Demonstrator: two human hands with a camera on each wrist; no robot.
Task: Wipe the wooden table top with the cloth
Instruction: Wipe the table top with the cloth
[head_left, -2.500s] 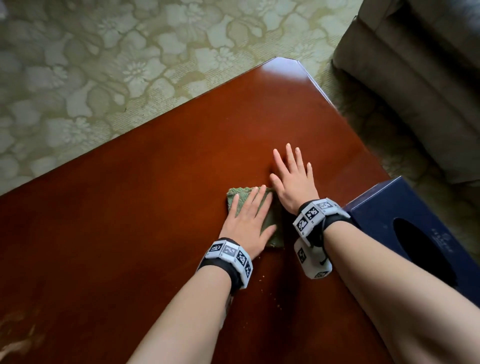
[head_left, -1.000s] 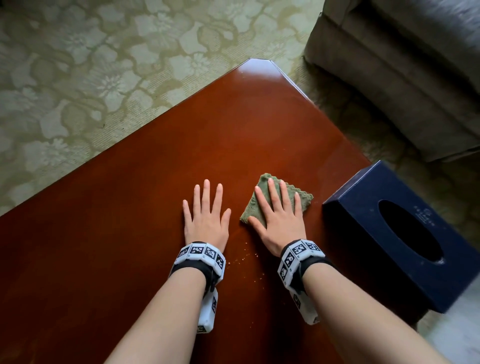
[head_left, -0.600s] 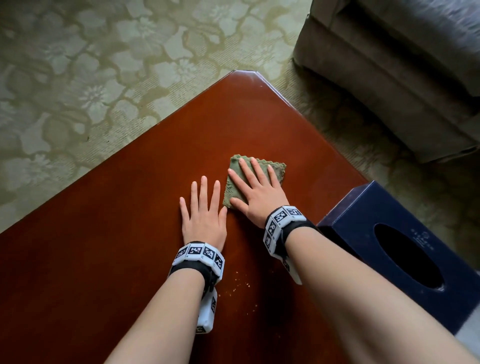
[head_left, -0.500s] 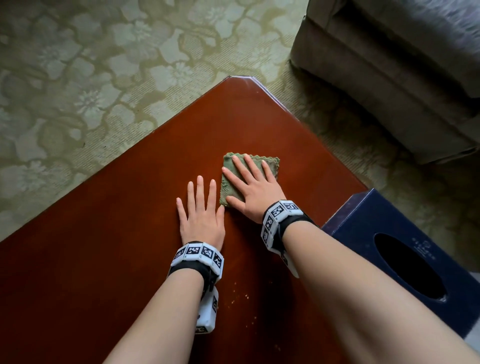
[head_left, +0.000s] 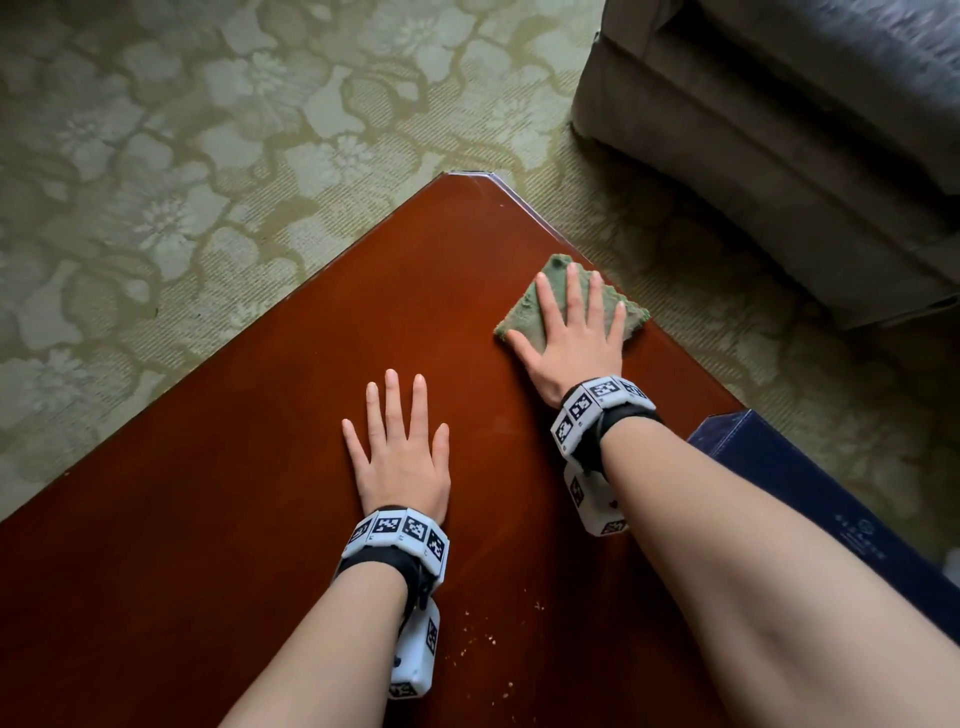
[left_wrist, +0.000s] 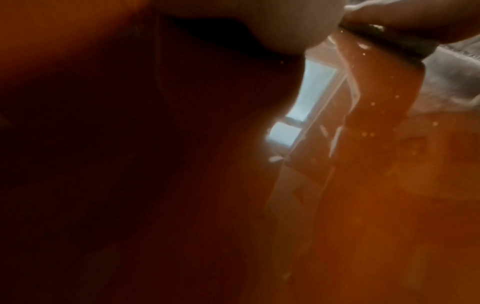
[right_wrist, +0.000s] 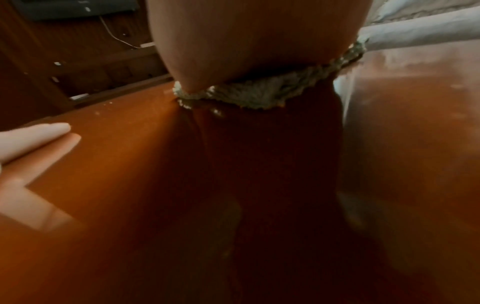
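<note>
Cloth (head_left: 558, 293) now rightward, under fingers (head_left: 571, 291)

No words or numbers can be made out. The dark blue box (head_left: 810, 499) at the table's right edge carries a small pale emblem and a line of print, too small to read. The wristbands (head_left: 397, 535) bear black-and-white square code patterns only.
</note>
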